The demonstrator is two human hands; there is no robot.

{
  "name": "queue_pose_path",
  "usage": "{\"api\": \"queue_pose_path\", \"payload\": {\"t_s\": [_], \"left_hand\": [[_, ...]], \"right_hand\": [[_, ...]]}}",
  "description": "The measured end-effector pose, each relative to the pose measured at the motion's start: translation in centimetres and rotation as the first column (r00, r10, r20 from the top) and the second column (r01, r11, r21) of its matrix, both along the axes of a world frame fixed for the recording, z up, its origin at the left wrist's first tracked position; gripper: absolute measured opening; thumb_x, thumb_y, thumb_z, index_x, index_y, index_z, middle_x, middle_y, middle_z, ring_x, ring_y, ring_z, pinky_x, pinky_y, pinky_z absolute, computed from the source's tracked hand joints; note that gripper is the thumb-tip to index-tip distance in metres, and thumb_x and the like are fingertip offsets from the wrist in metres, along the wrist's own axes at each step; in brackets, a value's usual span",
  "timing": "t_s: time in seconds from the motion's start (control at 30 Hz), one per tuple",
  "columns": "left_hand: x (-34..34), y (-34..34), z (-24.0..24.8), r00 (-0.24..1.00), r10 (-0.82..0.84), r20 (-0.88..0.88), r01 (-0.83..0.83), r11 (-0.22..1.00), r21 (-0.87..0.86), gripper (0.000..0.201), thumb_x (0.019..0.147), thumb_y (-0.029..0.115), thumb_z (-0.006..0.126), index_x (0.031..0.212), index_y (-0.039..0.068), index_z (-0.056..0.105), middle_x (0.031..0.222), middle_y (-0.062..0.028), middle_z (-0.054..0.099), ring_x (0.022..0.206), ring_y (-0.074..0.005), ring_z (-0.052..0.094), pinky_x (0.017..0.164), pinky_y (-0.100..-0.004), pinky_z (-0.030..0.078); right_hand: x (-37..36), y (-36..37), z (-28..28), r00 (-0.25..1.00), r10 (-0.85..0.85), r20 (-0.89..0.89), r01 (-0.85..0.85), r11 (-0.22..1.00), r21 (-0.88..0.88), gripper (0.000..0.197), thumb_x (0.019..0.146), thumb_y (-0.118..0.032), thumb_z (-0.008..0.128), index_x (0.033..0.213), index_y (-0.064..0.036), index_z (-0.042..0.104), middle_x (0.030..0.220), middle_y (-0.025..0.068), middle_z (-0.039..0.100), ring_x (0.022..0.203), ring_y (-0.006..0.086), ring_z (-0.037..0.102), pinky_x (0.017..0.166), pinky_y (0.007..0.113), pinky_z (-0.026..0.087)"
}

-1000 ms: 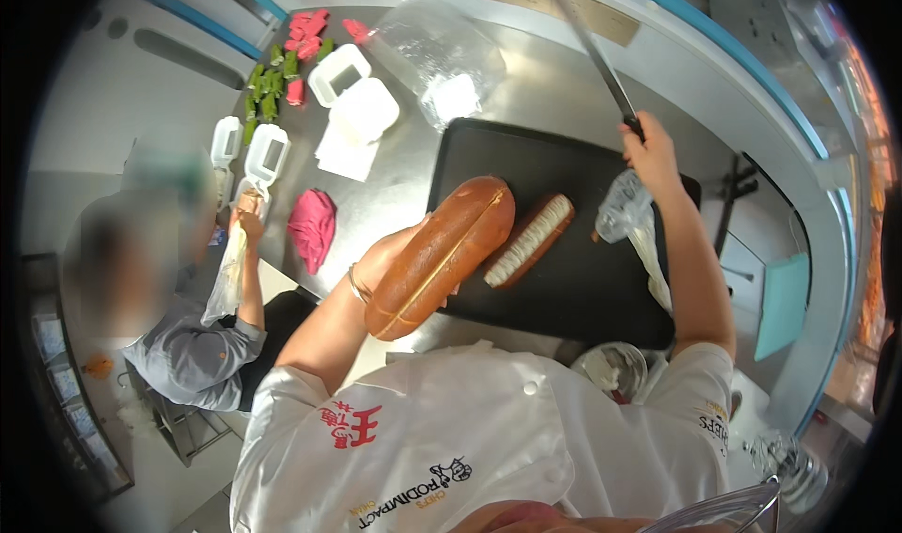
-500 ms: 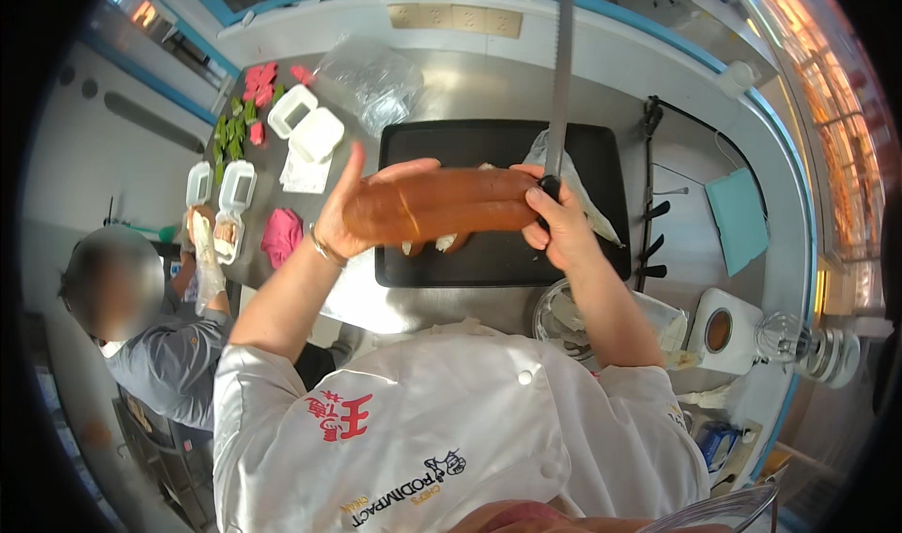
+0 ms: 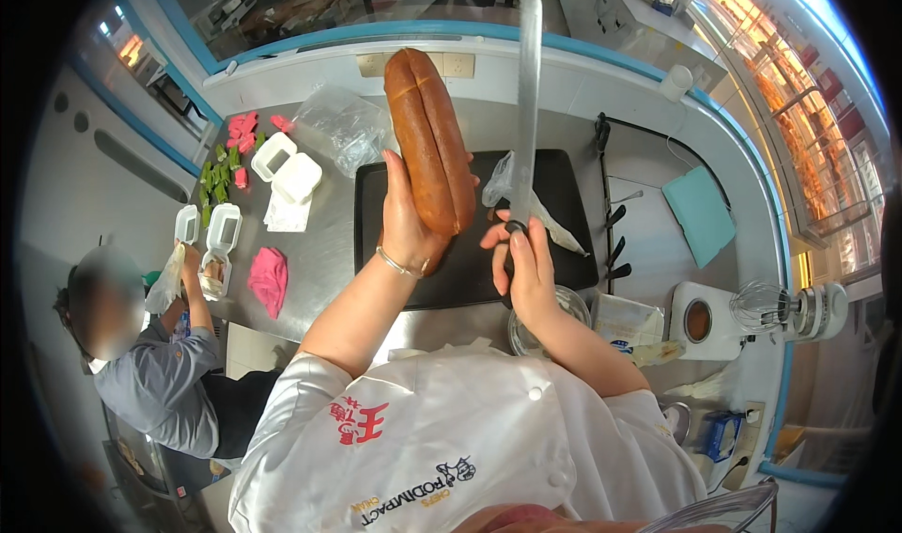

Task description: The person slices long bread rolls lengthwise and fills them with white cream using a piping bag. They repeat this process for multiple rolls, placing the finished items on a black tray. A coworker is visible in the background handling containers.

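Observation:
My left hand (image 3: 412, 232) is wrapped round the lower part of a long brown bread loaf (image 3: 427, 138), holding it up at a slant over the black tray (image 3: 470, 279). A lengthwise slit runs down the loaf's glossy crust. In my right hand (image 3: 528, 268) is a long bread knife (image 3: 528, 101), gripped by its black handle, its blade pointing away from me and apart from the loaf. On the tray's right side lies a filled piping bag (image 3: 556, 227). My left hand and the loaf hide part of the tray.
At left are open white foam boxes (image 3: 299, 178), a pink cloth (image 3: 268, 279), and green and pink pieces (image 3: 221, 171). A gloved co-worker (image 3: 155, 364) handles a box there. A clear plastic bag (image 3: 343, 124) lies behind. A bowl (image 3: 554, 321) and a stand mixer (image 3: 714, 319) are at right.
The loaf has turned from lying crosswise between both hands to pointing away from me in my left hand alone. My right hand has come off it, moving nearer to me with the knife.

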State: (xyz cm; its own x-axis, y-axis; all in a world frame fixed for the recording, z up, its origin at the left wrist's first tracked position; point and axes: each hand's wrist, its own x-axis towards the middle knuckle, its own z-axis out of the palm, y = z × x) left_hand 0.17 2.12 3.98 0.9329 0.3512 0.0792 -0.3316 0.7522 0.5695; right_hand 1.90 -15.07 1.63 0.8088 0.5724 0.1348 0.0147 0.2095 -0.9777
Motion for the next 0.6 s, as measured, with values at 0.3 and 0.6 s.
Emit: {"api": "queue_pose_path", "payload": {"t_s": [0.3, 0.6], "left_hand": [[1.2, 1.0, 1.8, 0.99, 0.137, 0.024, -0.139, 0.98, 0.141, 0.067, 0.1, 0.06, 0.027, 0.128, 0.003, 0.047, 0.102, -0.006, 0.056, 0.091, -0.0173, 0.056, 0.076, -0.0315, 0.048], [1.9, 0.3, 1.8, 0.968, 0.245, 0.052, -0.25, 0.957, 0.146, 0.066, 0.1, 0.06, 0.027, 0.128, 0.004, 0.046, 0.099, -0.0052, 0.055, 0.086, -0.0168, 0.054, 0.074, -0.0295, 0.045]], "right_hand": [[-0.8, -2.0, -0.9, 0.76, 0.071, 0.646, 0.068, 0.98, -0.188, 0.053, 0.097, 0.001, 0.041, 0.148, -0.0018, 0.027, 0.091, 0.0111, 0.064, 0.051, 0.0105, 0.049, 0.049, 0.024, 0.045], [0.4, -0.8, -1.3, 0.602, 0.003, 0.798, 0.133, 0.986, -0.104, 0.055, 0.091, 0.008, 0.049, 0.144, 0.0009, 0.035, 0.088, 0.0156, 0.062, 0.059, 0.0212, 0.057, 0.055, 0.03, 0.051]]}}
